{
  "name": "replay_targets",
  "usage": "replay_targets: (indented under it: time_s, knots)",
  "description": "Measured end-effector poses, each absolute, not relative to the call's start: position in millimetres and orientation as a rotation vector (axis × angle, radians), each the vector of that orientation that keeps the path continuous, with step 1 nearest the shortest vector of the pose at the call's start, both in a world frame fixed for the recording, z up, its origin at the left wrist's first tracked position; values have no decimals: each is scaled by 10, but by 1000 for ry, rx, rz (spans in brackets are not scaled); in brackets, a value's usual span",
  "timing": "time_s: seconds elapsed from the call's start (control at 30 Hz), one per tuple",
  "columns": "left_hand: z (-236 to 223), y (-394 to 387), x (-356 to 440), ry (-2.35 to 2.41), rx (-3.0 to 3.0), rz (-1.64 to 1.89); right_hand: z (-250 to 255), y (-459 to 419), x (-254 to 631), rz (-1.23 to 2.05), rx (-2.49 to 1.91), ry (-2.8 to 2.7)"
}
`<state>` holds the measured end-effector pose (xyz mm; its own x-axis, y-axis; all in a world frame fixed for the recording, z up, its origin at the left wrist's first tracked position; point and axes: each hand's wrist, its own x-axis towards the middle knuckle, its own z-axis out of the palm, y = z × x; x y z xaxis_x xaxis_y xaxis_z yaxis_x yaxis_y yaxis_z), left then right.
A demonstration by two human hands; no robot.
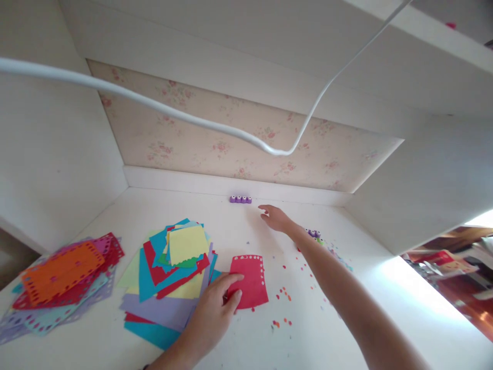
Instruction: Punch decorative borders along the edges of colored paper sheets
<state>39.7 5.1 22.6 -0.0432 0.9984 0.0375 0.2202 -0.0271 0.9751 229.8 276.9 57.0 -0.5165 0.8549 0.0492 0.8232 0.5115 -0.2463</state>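
My left hand [213,306] grips the left edge of a red sheet of paper [250,282], thumb and fingers closed on it. Small punched shapes run along the sheet's top edge and down the upper part of its right edge. Reaching toward the back of the white table, my right hand [276,218] has its fingers apart and holds nothing. Just left of those fingertips, without contact, is a row of several small purple craft punches [241,199]. More small punches [315,234], purple and green, stand behind my right forearm, which partly hides them.
A pile of coloured paper [169,277] lies left of my left hand. Farther left are stacked sheets with punched borders [61,272]. Red and orange punched bits [284,293] are scattered right of the red sheet. A white cable [231,132] hangs across the upper view.
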Motion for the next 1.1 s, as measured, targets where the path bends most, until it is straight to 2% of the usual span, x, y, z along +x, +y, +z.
replay_targets:
  time_s: [0.23,0.57,0.77,0.97,1.1]
  knots:
    - [263,47,370,1424,1394,1168,461,3131,1741,263,-1400,-2602]
    - [209,44,368,1385,1410,1140,553,3043,1902,291,-1401,-2611]
    - [255,53,355,1424,1492,1135,513,2542,2211,437,-1348,-2496]
    - [217,53,364,1397,1456,1172,342,1614,2643,605,-1290,-2325]
    - [137,63,385,1367,1363,1168,203,986,2814,851,-1293,-2044]
